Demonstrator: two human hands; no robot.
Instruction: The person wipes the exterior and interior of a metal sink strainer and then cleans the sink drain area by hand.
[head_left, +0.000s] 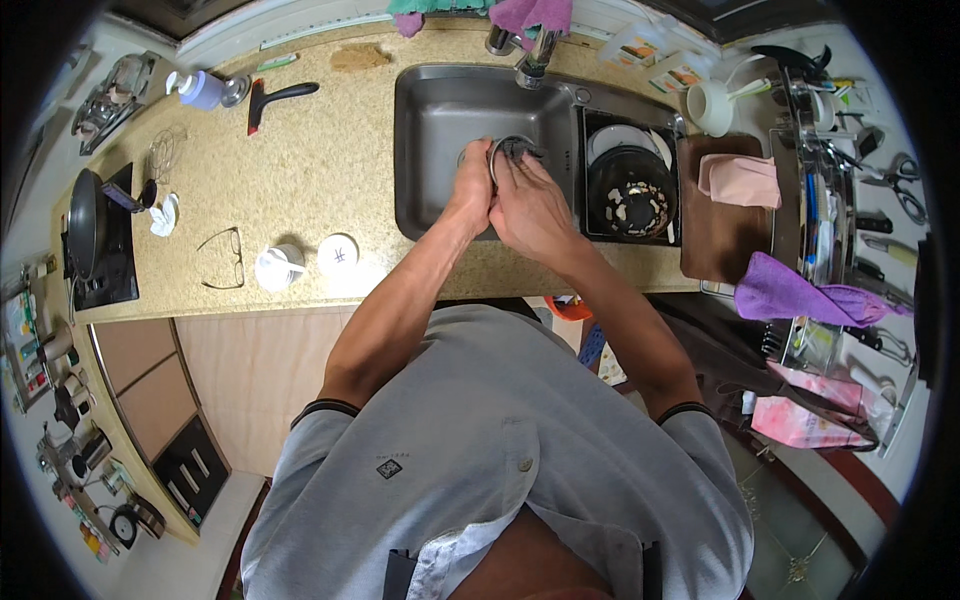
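Over the left basin of a stainless steel sink (559, 64), my left hand (472, 184) holds a small round metal-rimmed vessel (493, 161) on its side. My right hand (529, 195) presses a dark scouring pad (517, 148) at the vessel's opening; its fingers partly hide both. The two hands touch near the wrists. Behind them stands the faucet (531, 71), with cloths draped over it. The right basin holds a black pan (634, 166) with light food scraps inside and a pale plate (619, 139) behind it.
Left on the counter are a squeegee (259, 105), a pump bottle (199, 88), eyeglasses (238, 259), a white tub (276, 268) and a round white lid (338, 255). At right lie a brown board (697, 225) with a pink cloth (741, 180), a purple cloth (787, 289) and a knife rack.
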